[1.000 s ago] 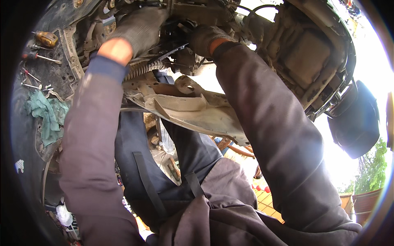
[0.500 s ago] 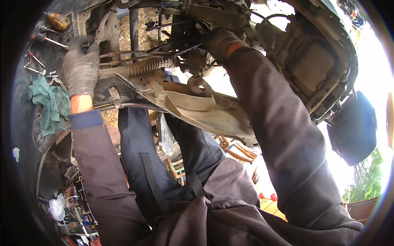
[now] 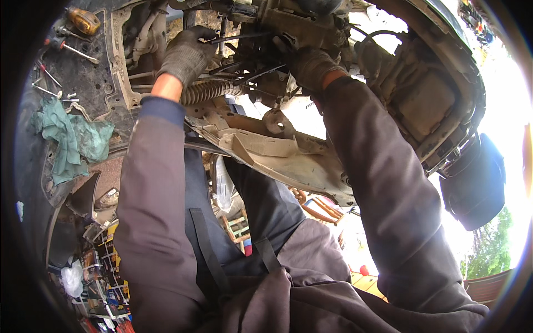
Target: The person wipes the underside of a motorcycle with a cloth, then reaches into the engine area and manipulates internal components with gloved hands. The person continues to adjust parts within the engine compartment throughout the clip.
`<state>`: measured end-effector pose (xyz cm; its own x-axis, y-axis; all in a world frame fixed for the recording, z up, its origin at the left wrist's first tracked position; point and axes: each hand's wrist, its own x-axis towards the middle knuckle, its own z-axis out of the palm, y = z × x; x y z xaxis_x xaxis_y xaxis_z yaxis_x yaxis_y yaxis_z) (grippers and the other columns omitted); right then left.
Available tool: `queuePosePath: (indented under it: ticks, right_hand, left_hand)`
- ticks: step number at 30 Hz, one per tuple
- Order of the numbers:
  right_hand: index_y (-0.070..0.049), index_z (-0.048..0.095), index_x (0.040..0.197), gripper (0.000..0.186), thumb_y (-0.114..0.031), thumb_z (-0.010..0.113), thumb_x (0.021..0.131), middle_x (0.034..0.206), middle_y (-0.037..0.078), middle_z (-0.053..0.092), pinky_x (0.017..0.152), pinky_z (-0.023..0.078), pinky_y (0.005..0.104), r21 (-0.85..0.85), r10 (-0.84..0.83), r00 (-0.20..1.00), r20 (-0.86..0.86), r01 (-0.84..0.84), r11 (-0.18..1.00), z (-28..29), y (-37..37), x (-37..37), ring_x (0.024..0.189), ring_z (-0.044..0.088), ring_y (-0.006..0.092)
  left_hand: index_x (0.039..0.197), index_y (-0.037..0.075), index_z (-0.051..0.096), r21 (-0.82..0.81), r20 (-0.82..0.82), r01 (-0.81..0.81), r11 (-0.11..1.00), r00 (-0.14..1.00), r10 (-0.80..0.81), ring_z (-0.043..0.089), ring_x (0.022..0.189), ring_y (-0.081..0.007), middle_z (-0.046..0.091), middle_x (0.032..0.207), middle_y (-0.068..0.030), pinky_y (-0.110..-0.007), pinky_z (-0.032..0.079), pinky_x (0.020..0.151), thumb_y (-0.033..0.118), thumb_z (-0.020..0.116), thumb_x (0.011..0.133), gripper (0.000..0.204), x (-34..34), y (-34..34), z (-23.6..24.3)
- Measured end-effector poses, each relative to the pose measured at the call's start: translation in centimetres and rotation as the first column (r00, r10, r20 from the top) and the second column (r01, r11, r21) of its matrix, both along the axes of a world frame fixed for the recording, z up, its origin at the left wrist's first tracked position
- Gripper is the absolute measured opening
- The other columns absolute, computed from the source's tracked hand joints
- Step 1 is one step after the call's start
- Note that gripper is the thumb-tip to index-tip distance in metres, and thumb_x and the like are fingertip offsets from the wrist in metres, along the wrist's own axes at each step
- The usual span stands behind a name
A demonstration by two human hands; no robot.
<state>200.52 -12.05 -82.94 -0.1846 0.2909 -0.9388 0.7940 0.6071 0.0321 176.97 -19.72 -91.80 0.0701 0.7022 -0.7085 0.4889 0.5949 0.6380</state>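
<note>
In a grey knit glove, my left hand (image 3: 189, 55) is closed at the left end of a thin black cable (image 3: 240, 38) in the engine bay of a car. My right hand (image 3: 312, 67), gloved too, reaches among dark parts farther right; its fingers are curled, and what lies in them is hidden. Between the hands run several black cables and brackets. Below my left hand is a ribbed, dusty bellows boot (image 3: 208, 92). A dusty beige body panel (image 3: 288, 158) crosses nearer to me, under both arms.
On the dark ledge at left lie an amber-handled screwdriver (image 3: 83, 21), another screwdriver (image 3: 78, 53) and a green rag (image 3: 69, 139). Lower left are many packed tools (image 3: 105, 277) and a white plastic bag (image 3: 72, 278). A dark side mirror (image 3: 474, 186) juts out at right.
My left hand has moved right, from beside the ledge to the black cable. My right hand stays among the same parts, and the view has shifted slightly.
</note>
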Motion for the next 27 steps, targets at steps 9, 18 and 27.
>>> queuePosePath:
  ticks: [9,18,27]
  right_hand:
    - [-0.011,0.065,0.116,0.033,-0.021,0.054,0.087,0.103,0.017,0.068,0.081,0.054,0.042,0.006,0.01,0.997,-0.072,-0.009,1.0,0.3,-0.1,-0.3,0.095,0.066,0.0349]
    - [-0.01,0.059,0.123,0.039,-0.02,0.054,0.086,0.099,0.018,0.069,0.077,0.055,0.0435,-0.037,0.056,0.994,-0.097,-0.059,0.998,-0.2,0.2,-0.3,0.092,0.067,0.0352]
    - [-0.008,0.071,0.102,0.026,-0.021,0.056,0.085,0.098,0.018,0.069,0.077,0.055,0.0418,-0.025,-0.04,0.997,-0.072,0.038,0.999,0.3,0.2,-0.3,0.091,0.067,0.0341]
  left_hand:
    - [0.115,0.007,0.066,-0.234,0.702,-0.286,0.929,0.612,0.365,0.063,0.096,-0.0142,0.068,0.104,-0.006,-0.028,0.05,0.083,0.021,0.068,0.088,0.03,5.1,0.1,-5.9]
    - [0.124,0.008,0.059,-0.458,0.824,-0.132,0.879,0.307,0.475,0.061,0.108,-0.0181,0.063,0.118,-0.0063,-0.035,0.052,0.092,0.011,0.064,0.089,0.035,5.7,1.2,-4.8]
    - [0.122,0.007,0.061,-0.377,0.807,-0.126,0.918,0.443,0.392,0.063,0.098,-0.017,0.066,0.109,-0.0087,-0.03,0.052,0.084,0.016,0.066,0.089,0.035,6.2,1.5,-4.6]
